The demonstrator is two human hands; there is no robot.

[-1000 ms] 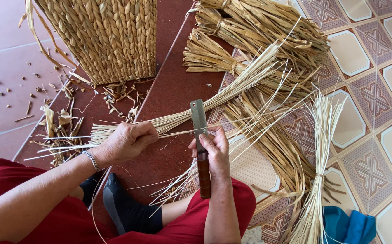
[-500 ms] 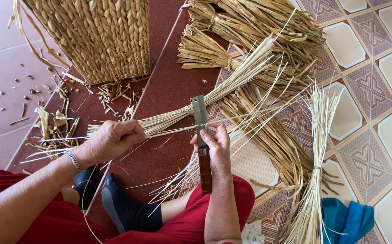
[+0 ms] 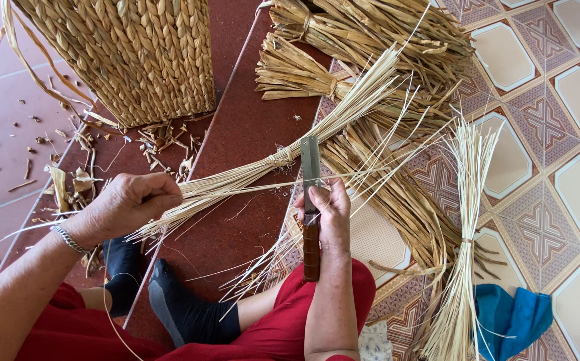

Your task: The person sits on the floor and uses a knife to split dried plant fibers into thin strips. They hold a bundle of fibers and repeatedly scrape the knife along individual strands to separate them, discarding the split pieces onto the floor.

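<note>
The left hand (image 3: 131, 204) is clenched around the near end of a tied bundle of pale reeds (image 3: 283, 159), which runs from the fist up and away past the right hand, fanning out at its far end. The right hand (image 3: 328, 214) is closed on a knife (image 3: 311, 200) with a dark wooden handle, the handle pointing back toward the person's lap and the flat blade rising just beyond the thumb, which presses on it. A single thin reed strand (image 3: 363, 177) crosses the blade at the thumb and stretches out past the right hand; its other end leads toward the left hand. Beyond the left hand stands a woven basket (image 3: 129, 53); only its braided wall shows, so what it holds cannot be told. Cut scraps (image 3: 163, 137) lie on the floor between that basket and the left hand. Beyond the right hand lie tied sheaves of darker dried grass (image 3: 363, 33), and to its outer side stands a loose bundle of pale stalks (image 3: 467, 220), with a blue cloth (image 3: 510, 314) beside its base. Below the hands are red trousers and black socks (image 3: 189, 311).
</note>
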